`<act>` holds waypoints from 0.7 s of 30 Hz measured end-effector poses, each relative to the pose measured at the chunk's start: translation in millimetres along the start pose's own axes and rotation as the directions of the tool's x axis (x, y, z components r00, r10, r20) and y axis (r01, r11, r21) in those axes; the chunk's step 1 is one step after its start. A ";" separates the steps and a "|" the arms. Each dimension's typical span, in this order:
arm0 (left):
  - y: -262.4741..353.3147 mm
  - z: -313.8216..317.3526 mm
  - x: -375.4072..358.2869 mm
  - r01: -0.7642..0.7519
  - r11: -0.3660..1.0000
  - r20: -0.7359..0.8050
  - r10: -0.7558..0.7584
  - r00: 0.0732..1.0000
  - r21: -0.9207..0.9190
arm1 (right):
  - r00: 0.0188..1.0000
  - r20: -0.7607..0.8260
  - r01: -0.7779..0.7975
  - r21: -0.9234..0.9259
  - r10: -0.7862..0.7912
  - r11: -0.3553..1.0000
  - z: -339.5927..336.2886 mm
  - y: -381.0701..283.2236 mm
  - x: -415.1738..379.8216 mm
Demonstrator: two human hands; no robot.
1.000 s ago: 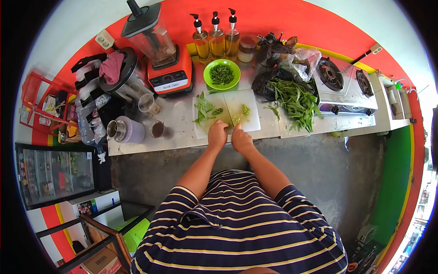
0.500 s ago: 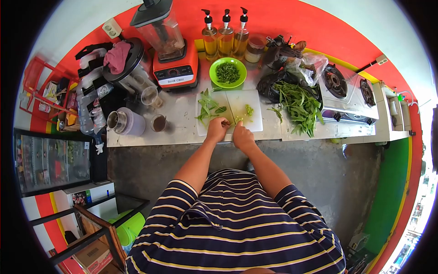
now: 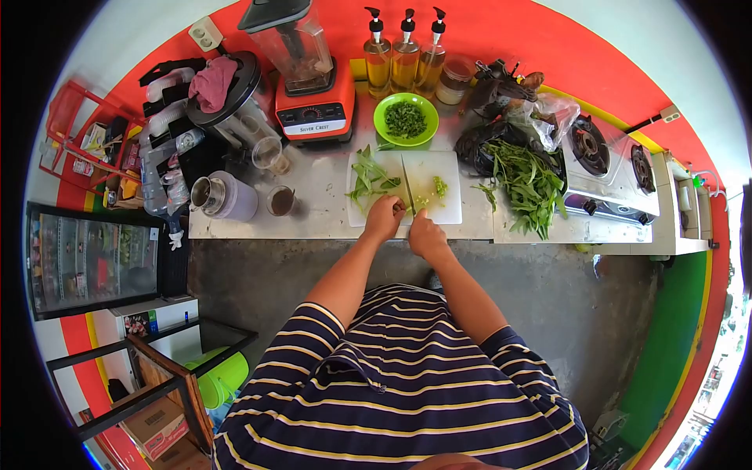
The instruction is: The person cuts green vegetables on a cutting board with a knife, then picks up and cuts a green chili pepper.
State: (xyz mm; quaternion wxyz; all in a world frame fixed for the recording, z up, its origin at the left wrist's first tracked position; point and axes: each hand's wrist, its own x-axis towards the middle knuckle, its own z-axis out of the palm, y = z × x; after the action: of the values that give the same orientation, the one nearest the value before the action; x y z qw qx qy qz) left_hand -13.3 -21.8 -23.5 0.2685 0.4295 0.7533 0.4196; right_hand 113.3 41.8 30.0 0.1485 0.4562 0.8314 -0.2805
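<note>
My right hand (image 3: 428,236) is closed around the handle of a knife at the near edge of a white cutting board (image 3: 449,213). The knife's blade (image 3: 406,178) points away from me across the board. Just left of the blade, my left hand (image 3: 385,218) is closed with fingertips curled; what it pinches is too small to make out. Leafy green stalks (image 3: 370,178) lie on the board's left half. Small chopped green pieces (image 3: 440,186) lie right of the blade. Behind the board stands a lime-green bowl (image 3: 381,131) of chopped greens.
Right of the board lie a heap of leafy greens (image 3: 526,188), a black plastic bag (image 3: 472,147) and a gas stove (image 3: 603,168). A red blender (image 3: 315,110), pump bottles (image 3: 405,66), a cup of dark liquid (image 3: 281,201) and a flask (image 3: 235,197) stand behind and left.
The whole view has shifted slightly, so the counter things appear a little further right. Both hands stay close together at the board's near edge, with the knife still in my right hand.
</note>
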 end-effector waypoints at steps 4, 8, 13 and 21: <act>-4.3 6.5 1.9 0.021 0.998 -0.010 -0.020 1.000 0.063 | 1.000 -0.006 0.012 -0.035 -0.012 0.999 3.9 0.6 0.6; -2.9 5.7 -2.5 -0.013 0.998 -0.036 0.016 0.999 0.067 | 1.000 -0.024 0.009 -0.007 -0.009 1.000 -4.6 -2.4 5.2; -3.2 4.9 -3.3 -0.001 1.000 -0.042 0.000 0.999 -0.014 | 0.999 0.040 -0.006 -0.043 0.008 0.999 2.3 -3.8 -8.4; -8.0 5.8 -1.8 -0.011 0.999 -0.040 0.009 0.999 -0.045 | 1.000 0.030 0.005 -0.019 -0.005 1.000 -5.8 -7.5 -1.1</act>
State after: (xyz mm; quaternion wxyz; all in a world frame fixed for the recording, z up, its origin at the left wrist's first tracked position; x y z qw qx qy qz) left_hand -11.4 -23.2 -33.2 0.2610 0.4185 0.7467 0.4463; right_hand 107.6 41.3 37.6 0.1647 0.4484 0.8328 -0.2797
